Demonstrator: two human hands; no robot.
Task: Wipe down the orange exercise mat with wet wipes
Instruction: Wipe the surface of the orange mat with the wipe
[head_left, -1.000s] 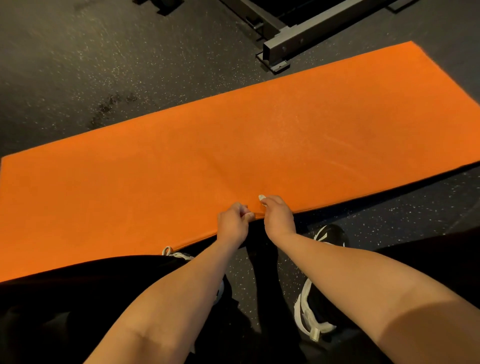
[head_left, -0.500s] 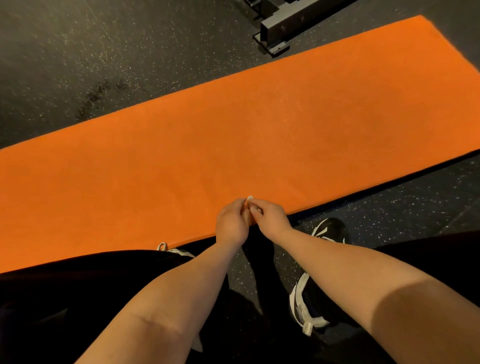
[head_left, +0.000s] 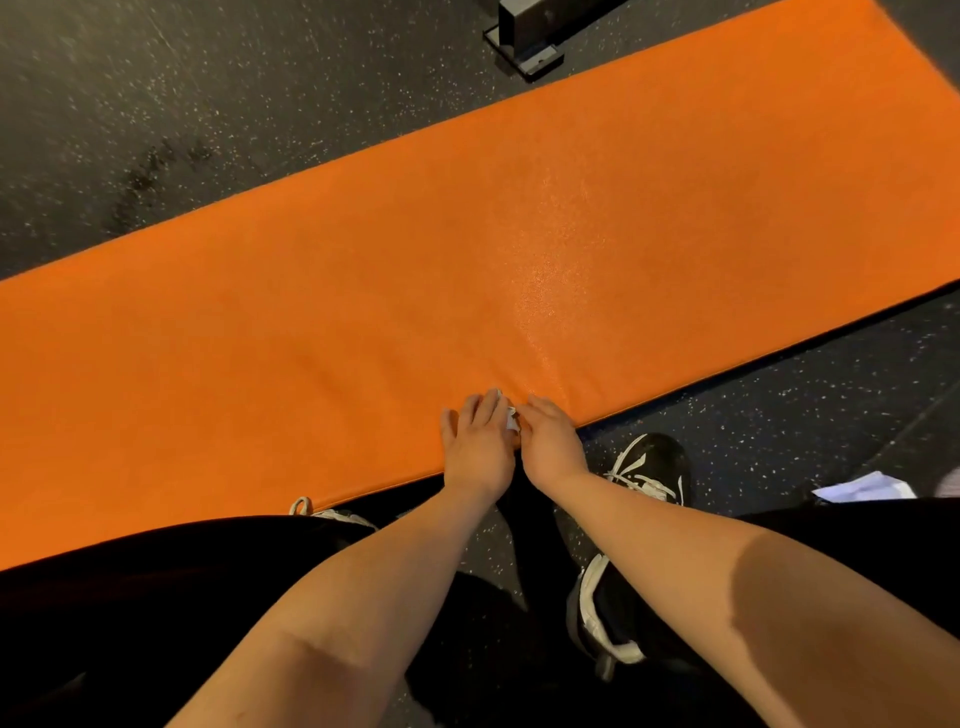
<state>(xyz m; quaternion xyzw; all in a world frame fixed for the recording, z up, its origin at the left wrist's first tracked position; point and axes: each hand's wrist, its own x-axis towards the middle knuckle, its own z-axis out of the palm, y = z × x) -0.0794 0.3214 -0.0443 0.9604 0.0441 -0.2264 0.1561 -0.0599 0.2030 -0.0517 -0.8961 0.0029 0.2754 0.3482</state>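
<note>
Two bare hands meet at the near edge of a long, flat orange exercise mat (head_left: 311, 312). It lies slantwise on a dark rubber floor (head_left: 260, 78) flecked with white, and it reaches both sides of the view. At far left, the floor beyond the mat carries a darker blotchy stain (head_left: 156, 166). Black trousers (head_left: 130, 597) fill the lower left, and a white shoelace loop (head_left: 301, 505) peeks out above them against the mat's near edge.

The left hand (head_left: 478, 447) rests palm down on the mat's near border with its fingers fairly straight and close together. Its thumb is hidden, so I cannot tell whether it grips anything. Touching its thumb side is a small crumpled white wet wipe (head_left: 511, 418), lying on the mat between the two hands. The right hand (head_left: 550, 447) sits just beside it, its fingers curled in and pinching the wipe.

Straight beyond the hands, a patch of the mat's surface shines. Past the far edge, at the top of the view, stands the black square metal foot of a frame (head_left: 530, 36), just beside the mat. I cannot tell whether they touch.

Right of the hands, a black shoe with white laces (head_left: 649, 467) stands on the floor near the mat's edge. At far right, a white paper-like sheet (head_left: 862, 488) lies on the floor, partly hidden by the black-clad leg.
</note>
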